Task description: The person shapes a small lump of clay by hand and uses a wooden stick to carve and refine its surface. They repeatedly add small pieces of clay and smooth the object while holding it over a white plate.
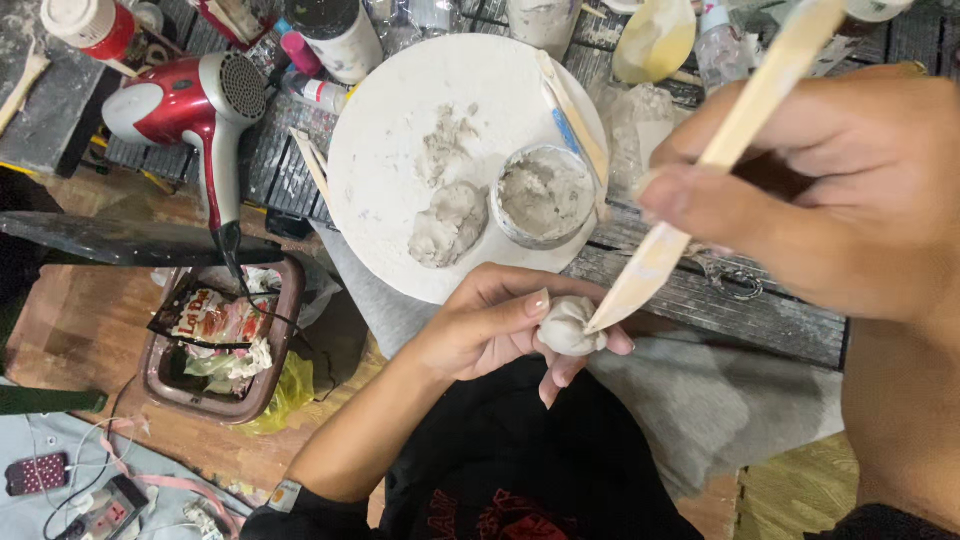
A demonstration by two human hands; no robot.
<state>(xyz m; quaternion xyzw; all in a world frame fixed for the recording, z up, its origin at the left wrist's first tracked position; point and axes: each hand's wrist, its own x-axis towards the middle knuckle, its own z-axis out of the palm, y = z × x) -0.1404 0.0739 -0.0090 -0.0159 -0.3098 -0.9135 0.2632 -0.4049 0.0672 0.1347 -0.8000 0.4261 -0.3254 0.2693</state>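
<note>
My left hand (495, 320) pinches a small pale grey clay lump (568, 327) between thumb and fingers, low in the middle of the view. My right hand (830, 190) grips a long wooden modelling stick (722, 155), and its flat tip touches the right side of the lump. Behind the hands lies a round white plate (370, 150) with a grey clay mound (448, 224) and smears on it. A small round cup of wet grey clay (545, 195) stands on the plate's right part, and a second wooden stick (572, 115) leans across its rim.
A red and grey hair dryer (200, 110) lies at the left on the dark slatted table (720, 300). Bottles and jars (340, 35) line the far edge. Below left sits a brown bin with wrappers (215, 335). A grey cloth (700, 400) covers my lap.
</note>
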